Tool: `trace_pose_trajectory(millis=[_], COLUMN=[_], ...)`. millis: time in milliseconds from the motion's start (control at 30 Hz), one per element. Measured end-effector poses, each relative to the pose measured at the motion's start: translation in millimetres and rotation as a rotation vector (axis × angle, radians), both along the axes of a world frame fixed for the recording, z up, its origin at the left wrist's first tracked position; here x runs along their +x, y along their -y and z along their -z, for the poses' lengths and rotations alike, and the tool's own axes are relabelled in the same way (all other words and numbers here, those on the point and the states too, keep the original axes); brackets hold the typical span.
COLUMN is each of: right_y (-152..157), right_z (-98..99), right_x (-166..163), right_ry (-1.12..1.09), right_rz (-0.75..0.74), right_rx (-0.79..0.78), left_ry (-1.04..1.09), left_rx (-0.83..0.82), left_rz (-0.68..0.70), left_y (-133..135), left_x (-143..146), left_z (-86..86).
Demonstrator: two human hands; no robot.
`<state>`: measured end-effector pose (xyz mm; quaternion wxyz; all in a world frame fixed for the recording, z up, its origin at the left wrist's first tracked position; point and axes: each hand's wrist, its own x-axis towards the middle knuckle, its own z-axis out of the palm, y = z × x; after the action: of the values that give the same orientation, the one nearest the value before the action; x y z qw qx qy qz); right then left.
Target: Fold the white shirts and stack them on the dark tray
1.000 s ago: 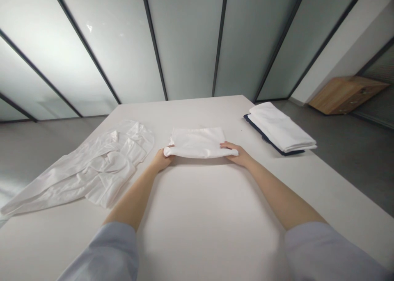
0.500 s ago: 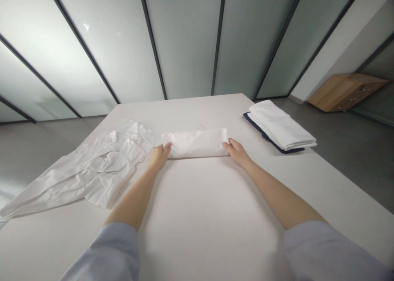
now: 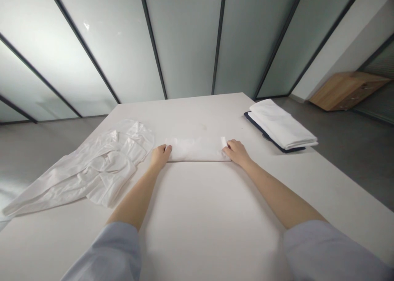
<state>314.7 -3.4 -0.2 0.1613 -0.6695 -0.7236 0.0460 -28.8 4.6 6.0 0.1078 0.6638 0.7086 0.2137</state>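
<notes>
From my end I have both hands out over the pale bench [image 3: 209,207], and here, midway between them, lies the narrow folded white cloth [image 3: 197,150], flat, its near edge running almost straight across. The left hand [image 3: 160,154] is pinching the cloth's left end, thumb on top, the other fingers partly hidden from me. Across on the other side, the right hand [image 3: 237,152] has the right end nipped between thumb and curled fingers, and a little flap of white stands up just beside them. So it's a hold at each end, forearms reaching well forward out of grey-blue sleeves [image 3: 113,244].

Over to my left, a crumpled white garment [image 3: 101,166] sprawls down the bench, its upper part near the left hand. Out to the right, a neat white folded stack [image 3: 281,125] sits on a dark blue piece [image 3: 264,132] that peeks out along its edge, near the bench's side. Beyond, frosted panels [image 3: 187,43] line the back, and a wooden cabinet [image 3: 341,91] stands on the grey floor [image 3: 344,137].
</notes>
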Motion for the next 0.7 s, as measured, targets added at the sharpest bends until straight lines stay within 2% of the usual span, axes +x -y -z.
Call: trace_pose_trajectory(millis=[100,200,300,367,467,567,700], right_y=[2.0,4.2,6.0,7.3,9.6,12.1,15.2], right_z=[5.7,10.1,10.6,9.7,7.9,5.2,0.6], right_x=[-1.7,-1.2,-1.1,-2.8,-7.8,-12.9,-16.8], right_ry=[0.045,0.020,0.010,0.020,0.057,0.094,0.106], right_rz=[0.054,0.001,-0.186,-0.310,-0.398,-0.384,-0.357], right_rx=[0.061,0.217,0.337,0.307,0.122,-0.021,-0.063], left_ry=[-0.033,-0.060,-0.112,-0.175,-0.268,-0.299,-0.302], left_rx=[0.074,0.321,0.455,0.409,0.225,0.115,0.100], left_rz=[-0.053,-0.064,0.117,0.289,0.444,0.465,0.453], left_y=[1.1,6.3,13.2,16.7,19.3,19.6,20.0], left_x=[0.6,3.5,10.7,16.6,22.8,23.7,23.8], left_z=[0.0,-0.1,-1.0,-1.0,0.2,0.9,0.1])
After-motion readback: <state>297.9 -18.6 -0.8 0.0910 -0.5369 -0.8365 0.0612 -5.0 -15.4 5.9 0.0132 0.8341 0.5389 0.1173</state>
